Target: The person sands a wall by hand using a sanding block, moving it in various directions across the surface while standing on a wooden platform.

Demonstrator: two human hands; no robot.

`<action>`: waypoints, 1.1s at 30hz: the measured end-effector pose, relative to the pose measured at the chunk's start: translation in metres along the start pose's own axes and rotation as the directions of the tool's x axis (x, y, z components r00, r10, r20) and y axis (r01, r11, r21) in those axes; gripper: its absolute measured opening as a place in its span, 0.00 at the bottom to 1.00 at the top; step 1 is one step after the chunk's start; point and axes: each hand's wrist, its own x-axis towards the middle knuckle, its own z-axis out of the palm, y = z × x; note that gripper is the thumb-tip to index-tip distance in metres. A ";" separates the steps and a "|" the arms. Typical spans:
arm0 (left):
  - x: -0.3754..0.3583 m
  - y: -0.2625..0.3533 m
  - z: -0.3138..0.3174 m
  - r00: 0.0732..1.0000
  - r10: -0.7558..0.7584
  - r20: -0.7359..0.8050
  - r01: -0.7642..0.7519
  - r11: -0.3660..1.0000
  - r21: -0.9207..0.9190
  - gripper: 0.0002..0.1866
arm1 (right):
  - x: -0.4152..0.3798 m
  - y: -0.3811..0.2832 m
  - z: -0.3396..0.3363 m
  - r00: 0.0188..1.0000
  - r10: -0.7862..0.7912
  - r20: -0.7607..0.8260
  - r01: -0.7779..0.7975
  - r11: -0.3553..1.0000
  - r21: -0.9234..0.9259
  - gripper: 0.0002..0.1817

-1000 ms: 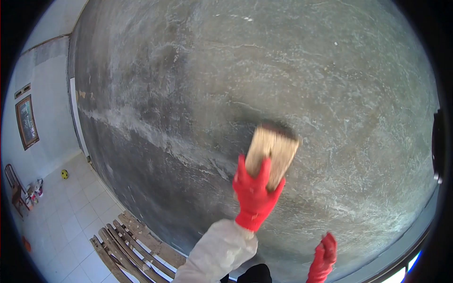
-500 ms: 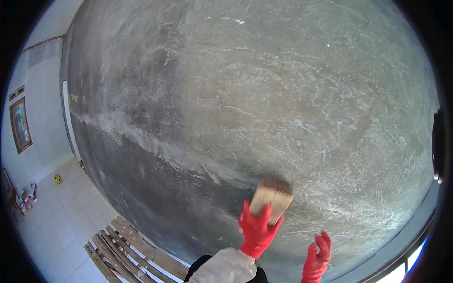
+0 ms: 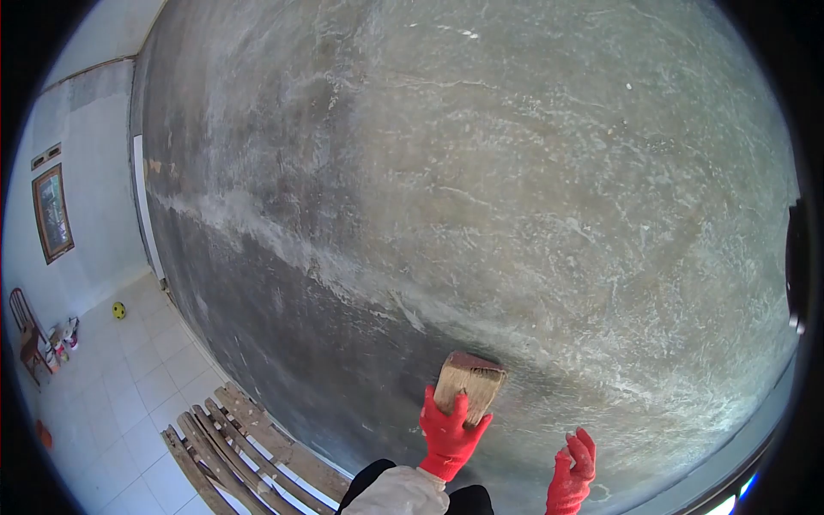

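My left hand (image 3: 451, 433), in a red glove, grips a wooden block (image 3: 469, 386) with its fingers spread over the block's back. The block's far edge is against the grey plastered wall (image 3: 515, 215), at the border of a darker patch. To the right, my right hand (image 3: 572, 472), also red-gloved, is raised near the wall with fingers partly curled and apart. It holds nothing.
Wooden slats of a bench or platform (image 3: 245, 455) lie at the lower left. Farther off are a tiled floor (image 3: 129, 386), a yellow ball (image 3: 118, 310), a chair (image 3: 30, 339) and a framed window (image 3: 53, 213).
My left hand and the block have moved left and down along the wall. The right hand has shifted slightly down. The view has turned a little, bringing more of the left side into sight.
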 end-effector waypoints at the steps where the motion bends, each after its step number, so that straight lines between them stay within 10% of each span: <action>1: 0.014 0.008 -0.001 1.000 0.000 0.003 0.000 1.000 -0.001 0.51 | 0.000 -0.001 0.000 0.998 -0.048 0.045 0.049 0.998 -0.033 0.14; 8: 0.165 0.110 -0.006 0.958 0.232 -0.168 -0.258 0.954 -0.152 0.39 | 0.036 -0.060 -0.008 0.996 0.038 -0.079 -0.040 0.999 -0.021 0.16; 18: -0.017 0.023 0.023 0.990 0.137 0.022 -0.134 0.983 -0.127 0.47 | 0.013 -0.018 0.003 0.975 -0.194 -0.107 0.169 0.963 -0.208 0.20; 26: 0.164 0.111 -0.004 0.976 0.146 -0.164 -0.168 0.977 -0.130 0.46 | 0.029 -0.029 -0.027 0.970 -0.192 -0.148 0.150 0.956 -0.253 0.20; 33: -0.002 -0.011 0.016 0.990 0.134 -0.038 -0.136 0.989 -0.054 0.54 | 0.024 -0.015 -0.006 0.976 -0.190 -0.109 0.157 0.954 -0.256 0.21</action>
